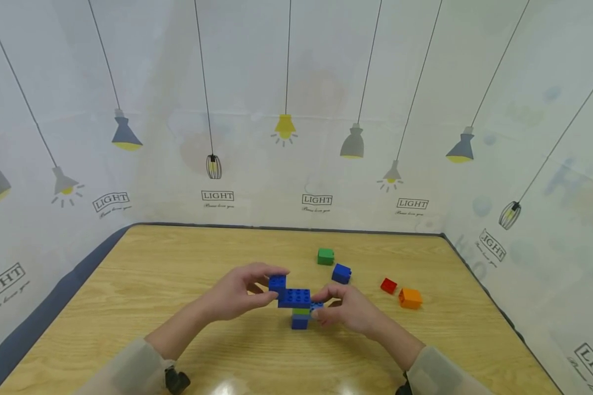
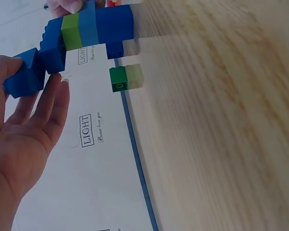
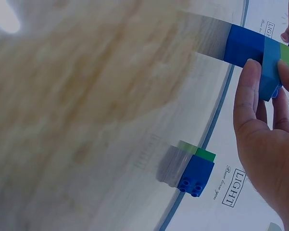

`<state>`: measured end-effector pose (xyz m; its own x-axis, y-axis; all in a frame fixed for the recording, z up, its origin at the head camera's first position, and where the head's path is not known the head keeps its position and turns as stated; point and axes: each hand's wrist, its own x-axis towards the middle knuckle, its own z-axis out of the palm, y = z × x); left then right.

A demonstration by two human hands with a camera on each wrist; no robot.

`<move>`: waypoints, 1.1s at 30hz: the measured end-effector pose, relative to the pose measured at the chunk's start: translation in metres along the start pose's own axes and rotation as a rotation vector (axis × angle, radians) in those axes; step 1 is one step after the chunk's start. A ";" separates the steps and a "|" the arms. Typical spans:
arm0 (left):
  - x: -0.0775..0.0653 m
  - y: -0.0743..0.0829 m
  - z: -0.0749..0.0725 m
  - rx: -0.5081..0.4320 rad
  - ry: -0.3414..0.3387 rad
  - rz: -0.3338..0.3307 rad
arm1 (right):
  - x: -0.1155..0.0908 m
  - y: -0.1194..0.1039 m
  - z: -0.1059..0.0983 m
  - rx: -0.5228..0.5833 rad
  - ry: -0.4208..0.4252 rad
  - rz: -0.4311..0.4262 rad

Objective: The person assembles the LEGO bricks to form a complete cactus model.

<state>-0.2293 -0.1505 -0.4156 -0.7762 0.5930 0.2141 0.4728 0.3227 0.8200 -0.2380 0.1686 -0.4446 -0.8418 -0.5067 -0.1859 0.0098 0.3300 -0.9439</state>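
A small tower of toy building bricks stands on the wooden table, between both hands. From the bottom it has a dark blue brick (image 3: 244, 45), a lighter blue brick (image 3: 270, 72), a lime green brick (image 2: 71, 32) and a wide blue brick (image 1: 296, 298). A further blue brick (image 1: 277, 283) sits at the wide one's left end. My left hand (image 1: 234, 291) pinches that upper brick between thumb and fingers. On the tower's other side my right hand (image 1: 351, 310) holds the lighter blue brick's end, which sticks out to the right.
Behind the tower lie a green brick (image 1: 325, 256) and a loose blue brick (image 1: 341, 274). Farther right are a red brick (image 1: 388, 286) and an orange brick (image 1: 410, 298). A white backdrop (image 1: 257, 208) printed with lamps surrounds the table's far and side edges.
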 end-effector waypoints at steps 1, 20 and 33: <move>0.000 0.000 0.001 -0.003 0.002 0.000 | 0.000 0.000 0.000 -0.003 0.000 0.000; -0.001 -0.006 0.013 -0.115 0.006 -0.034 | -0.001 -0.001 0.001 -0.015 0.011 -0.003; -0.002 -0.005 0.021 -0.187 0.068 -0.042 | -0.001 0.000 0.001 -0.007 0.011 0.002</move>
<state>-0.2213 -0.1375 -0.4311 -0.8227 0.5291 0.2079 0.3589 0.1999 0.9117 -0.2365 0.1685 -0.4448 -0.8477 -0.4973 -0.1846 0.0076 0.3367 -0.9416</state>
